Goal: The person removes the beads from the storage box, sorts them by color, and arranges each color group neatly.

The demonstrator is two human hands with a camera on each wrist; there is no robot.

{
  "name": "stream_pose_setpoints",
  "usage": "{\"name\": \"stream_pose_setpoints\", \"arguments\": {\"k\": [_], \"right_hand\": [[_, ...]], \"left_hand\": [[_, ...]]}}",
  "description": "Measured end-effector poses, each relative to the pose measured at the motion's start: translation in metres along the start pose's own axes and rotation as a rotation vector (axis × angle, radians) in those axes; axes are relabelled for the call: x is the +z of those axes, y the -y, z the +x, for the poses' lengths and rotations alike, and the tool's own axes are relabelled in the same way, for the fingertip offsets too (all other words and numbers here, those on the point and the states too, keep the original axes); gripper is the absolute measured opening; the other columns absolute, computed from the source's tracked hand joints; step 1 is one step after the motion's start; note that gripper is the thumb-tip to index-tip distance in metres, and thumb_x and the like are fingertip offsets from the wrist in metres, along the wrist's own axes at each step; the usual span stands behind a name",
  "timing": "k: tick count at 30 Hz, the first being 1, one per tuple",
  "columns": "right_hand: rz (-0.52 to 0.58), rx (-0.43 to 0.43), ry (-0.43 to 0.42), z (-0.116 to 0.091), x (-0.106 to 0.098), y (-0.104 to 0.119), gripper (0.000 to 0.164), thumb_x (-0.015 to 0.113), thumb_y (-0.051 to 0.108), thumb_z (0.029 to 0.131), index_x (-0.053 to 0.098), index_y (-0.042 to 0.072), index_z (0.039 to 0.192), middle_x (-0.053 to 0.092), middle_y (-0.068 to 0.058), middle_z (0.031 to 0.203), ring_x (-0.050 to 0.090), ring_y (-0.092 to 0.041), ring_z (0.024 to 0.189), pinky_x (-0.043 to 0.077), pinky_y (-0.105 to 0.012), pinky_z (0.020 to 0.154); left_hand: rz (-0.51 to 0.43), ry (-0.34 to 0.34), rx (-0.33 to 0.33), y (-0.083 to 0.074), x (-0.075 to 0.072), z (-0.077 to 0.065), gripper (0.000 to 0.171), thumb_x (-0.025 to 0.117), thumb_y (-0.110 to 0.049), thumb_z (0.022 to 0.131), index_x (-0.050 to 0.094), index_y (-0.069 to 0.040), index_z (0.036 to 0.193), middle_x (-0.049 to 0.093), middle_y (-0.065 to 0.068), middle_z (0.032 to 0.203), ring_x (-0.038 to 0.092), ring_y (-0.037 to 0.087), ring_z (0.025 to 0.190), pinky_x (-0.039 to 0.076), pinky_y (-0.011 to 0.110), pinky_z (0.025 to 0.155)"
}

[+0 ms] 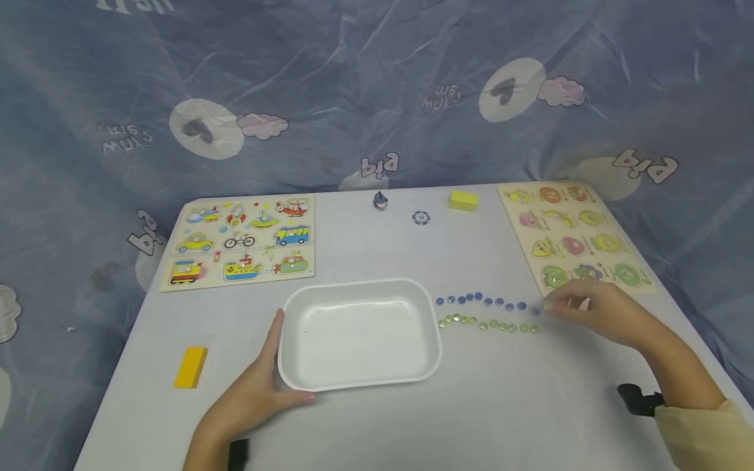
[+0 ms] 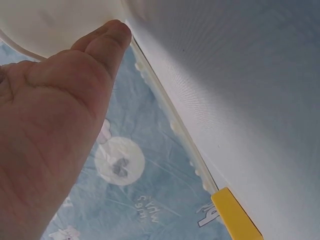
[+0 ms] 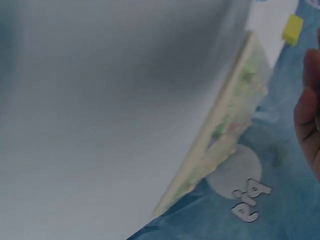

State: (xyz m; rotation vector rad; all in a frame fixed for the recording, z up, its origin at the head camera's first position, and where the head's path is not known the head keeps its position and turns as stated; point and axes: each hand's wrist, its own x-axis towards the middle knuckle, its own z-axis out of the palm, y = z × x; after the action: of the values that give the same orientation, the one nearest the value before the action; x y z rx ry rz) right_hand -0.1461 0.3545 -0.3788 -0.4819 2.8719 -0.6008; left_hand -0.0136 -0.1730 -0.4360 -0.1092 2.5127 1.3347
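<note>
My left hand (image 1: 250,396) rests at the left end of a white plastic tray (image 1: 359,386), fingers along its side and thumb by the near rim. The left wrist view shows the same hand (image 2: 65,100) against the tray wall. To the tray's right lie a row of blue glass gems (image 1: 487,301) and, nearer me, a row of green ones (image 1: 493,324). Over the right end of these rows is my right hand (image 1: 601,311), thumb and forefinger pinching what looks like a small green gem (image 1: 548,304). Only its fingers (image 3: 307,115) show in the right wrist view.
A vehicle puzzle board (image 1: 235,229) lies back left, a fruit puzzle board (image 1: 574,239) back right. Between them are a small penguin-like figure (image 1: 380,200), a poker chip (image 1: 421,218) and a yellow block (image 1: 463,201). An orange-yellow block (image 1: 191,367) lies at left.
</note>
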Motion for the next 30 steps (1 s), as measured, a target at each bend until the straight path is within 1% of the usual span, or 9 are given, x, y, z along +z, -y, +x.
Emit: {"name": "stream_pose_setpoints", "arguments": {"k": [2, 4, 7, 12, 19, 23, 26, 30], "right_hand": [[-0.001, 0.047, 0.046, -0.004, 0.003, -0.012, 0.024, 0.072, 0.035, 0.082, 0.071, 0.019, 0.100, 0.062, 0.005, 0.084, 0.051, -0.006, 0.078, 0.043, -0.020, 0.061], [-0.001, 0.074, 0.077, -0.005, 0.007, -0.020, 0.024, 0.072, 0.035, 0.082, 0.071, 0.019, 0.101, 0.063, 0.004, 0.086, 0.051, -0.008, 0.079, 0.044, -0.020, 0.062], [0.015, 0.111, 0.117, -0.005, 0.011, -0.026, 0.027, 0.072, 0.034, 0.081, 0.071, 0.018, 0.102, 0.064, 0.002, 0.090, 0.052, -0.011, 0.081, 0.044, -0.023, 0.063], [0.044, 0.167, 0.175, -0.001, 0.019, -0.029, 0.035, 0.073, 0.036, 0.079, 0.070, 0.014, 0.106, 0.066, -0.002, 0.094, 0.056, -0.017, 0.084, 0.046, -0.028, 0.066], [0.046, 0.179, 0.173, 0.000, 0.026, -0.033, 0.038, 0.076, 0.035, 0.076, 0.070, 0.012, 0.104, 0.068, -0.003, 0.093, 0.059, -0.017, 0.082, 0.047, -0.028, 0.067], [0.058, 0.189, 0.174, -0.001, 0.030, -0.035, 0.040, 0.077, 0.036, 0.074, 0.070, 0.011, 0.105, 0.070, -0.005, 0.095, 0.061, -0.018, 0.085, 0.049, -0.029, 0.069], [0.042, 0.190, 0.182, -0.003, 0.028, -0.036, 0.046, 0.076, 0.042, 0.074, 0.069, 0.012, 0.108, 0.069, -0.005, 0.098, 0.061, -0.018, 0.087, 0.048, -0.029, 0.069], [-0.008, 0.167, 0.151, -0.007, 0.020, -0.026, 0.050, 0.073, 0.050, 0.076, 0.068, 0.015, 0.111, 0.067, -0.003, 0.098, 0.058, -0.019, 0.087, 0.046, -0.028, 0.065]], "left_hand": [[0.000, -0.001, 0.002, 0.000, 0.000, 0.000, 0.139, 0.087, -0.052, 0.052, -0.017, -0.047, 0.144, -0.005, -0.006, 0.160, 0.010, 0.027, 0.148, 0.016, 0.058, 0.115], [0.000, 0.000, 0.006, -0.001, -0.001, -0.001, 0.139, 0.087, -0.052, 0.052, -0.017, -0.047, 0.144, -0.005, -0.006, 0.160, 0.009, 0.027, 0.148, 0.015, 0.059, 0.115], [-0.001, -0.001, 0.017, -0.001, -0.001, -0.001, 0.139, 0.087, -0.051, 0.053, -0.017, -0.046, 0.144, -0.006, -0.006, 0.160, 0.008, 0.027, 0.148, 0.015, 0.058, 0.115], [-0.015, 0.001, 0.025, 0.000, -0.001, -0.001, 0.139, 0.088, -0.049, 0.053, -0.017, -0.046, 0.145, -0.005, -0.006, 0.160, 0.010, 0.026, 0.148, 0.016, 0.057, 0.116], [-0.017, 0.005, 0.018, 0.001, 0.000, -0.002, 0.139, 0.088, -0.048, 0.053, -0.016, -0.046, 0.145, -0.005, -0.006, 0.160, 0.010, 0.025, 0.147, 0.016, 0.057, 0.116], [-0.017, 0.007, 0.023, 0.000, 0.000, -0.003, 0.138, 0.088, -0.048, 0.054, -0.016, -0.046, 0.145, -0.005, -0.006, 0.160, 0.010, 0.025, 0.148, 0.016, 0.056, 0.116], [-0.017, 0.011, 0.031, -0.001, 0.000, -0.003, 0.138, 0.088, -0.048, 0.055, -0.015, -0.043, 0.146, -0.005, -0.007, 0.160, 0.009, 0.023, 0.148, 0.016, 0.056, 0.116], [0.002, 0.008, 0.029, -0.002, 0.000, -0.003, 0.139, 0.087, -0.049, 0.055, -0.016, -0.039, 0.148, -0.007, -0.007, 0.160, 0.007, 0.023, 0.148, 0.015, 0.054, 0.117]]}}
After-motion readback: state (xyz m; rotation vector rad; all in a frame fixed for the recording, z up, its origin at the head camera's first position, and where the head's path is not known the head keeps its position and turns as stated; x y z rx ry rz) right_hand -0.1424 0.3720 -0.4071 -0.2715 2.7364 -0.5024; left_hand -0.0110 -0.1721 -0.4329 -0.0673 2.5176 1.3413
